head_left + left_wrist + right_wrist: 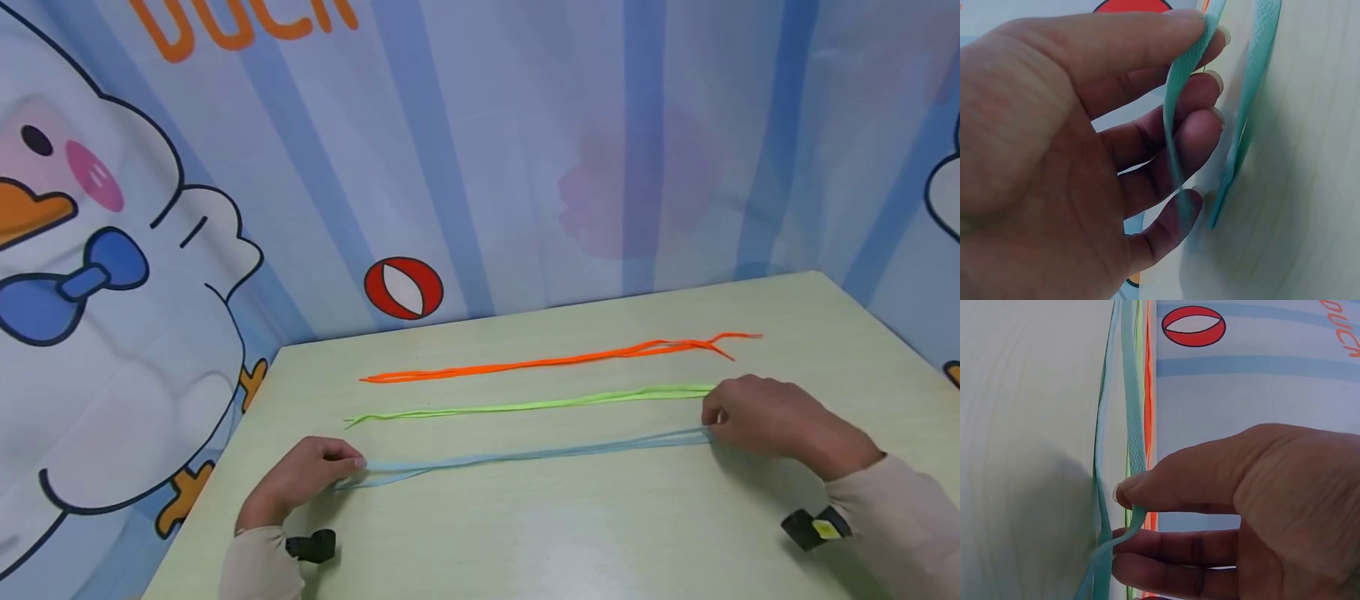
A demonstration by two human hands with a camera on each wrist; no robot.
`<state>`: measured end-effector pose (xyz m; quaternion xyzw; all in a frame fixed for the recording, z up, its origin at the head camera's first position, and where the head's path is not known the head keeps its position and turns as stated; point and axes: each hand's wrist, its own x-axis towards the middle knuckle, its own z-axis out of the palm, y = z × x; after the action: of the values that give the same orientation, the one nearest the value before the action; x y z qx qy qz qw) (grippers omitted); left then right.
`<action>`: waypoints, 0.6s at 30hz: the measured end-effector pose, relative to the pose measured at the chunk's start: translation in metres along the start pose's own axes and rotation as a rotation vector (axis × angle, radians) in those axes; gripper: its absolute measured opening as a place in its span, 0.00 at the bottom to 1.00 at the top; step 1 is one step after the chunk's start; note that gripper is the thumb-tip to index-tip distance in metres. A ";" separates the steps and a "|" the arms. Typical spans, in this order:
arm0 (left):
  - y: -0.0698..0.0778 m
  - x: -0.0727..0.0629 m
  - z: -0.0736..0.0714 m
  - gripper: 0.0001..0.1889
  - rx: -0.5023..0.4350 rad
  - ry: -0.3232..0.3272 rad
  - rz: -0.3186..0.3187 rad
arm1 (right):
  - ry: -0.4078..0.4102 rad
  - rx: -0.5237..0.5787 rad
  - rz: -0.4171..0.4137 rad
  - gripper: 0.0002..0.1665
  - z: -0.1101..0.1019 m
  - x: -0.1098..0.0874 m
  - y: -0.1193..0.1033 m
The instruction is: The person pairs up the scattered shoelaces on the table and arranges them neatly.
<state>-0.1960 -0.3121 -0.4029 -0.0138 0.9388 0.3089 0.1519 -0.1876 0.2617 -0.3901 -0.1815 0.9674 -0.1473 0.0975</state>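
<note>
A light blue shoelace stretches across the table in two strands, nearest to the person. At its left end my left hand pinches one strand between thumb and forefinger, with the other fingers loosely bent. That strand's tail hangs past the fingers, and the other strand with its tip lies beside the hand in the left wrist view. My right hand pinches a strand of the same lace at the right end. The second strand runs alongside the fingertips in the right wrist view.
Behind the blue lace lies a yellow-green shoelace, its right end hidden by my right hand. Farther back is an orange shoelace with its right tips spread. The pale table ends at a cloth backdrop printed with a duck.
</note>
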 end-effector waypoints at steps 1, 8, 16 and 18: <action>0.000 0.000 0.000 0.12 0.005 -0.002 0.004 | 0.001 -0.002 -0.002 0.08 0.001 0.000 0.000; 0.001 0.000 0.002 0.12 0.018 0.001 -0.012 | 0.002 -0.016 -0.010 0.08 0.002 0.000 0.002; 0.001 0.003 0.003 0.14 0.028 0.000 -0.041 | -0.018 -0.011 0.003 0.09 0.000 0.000 0.002; 0.002 0.003 0.002 0.16 0.032 0.012 -0.040 | -0.012 0.000 -0.003 0.09 -0.001 0.001 0.002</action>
<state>-0.1982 -0.3088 -0.4043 -0.0320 0.9441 0.2905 0.1525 -0.1892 0.2636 -0.3896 -0.1837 0.9665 -0.1463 0.1033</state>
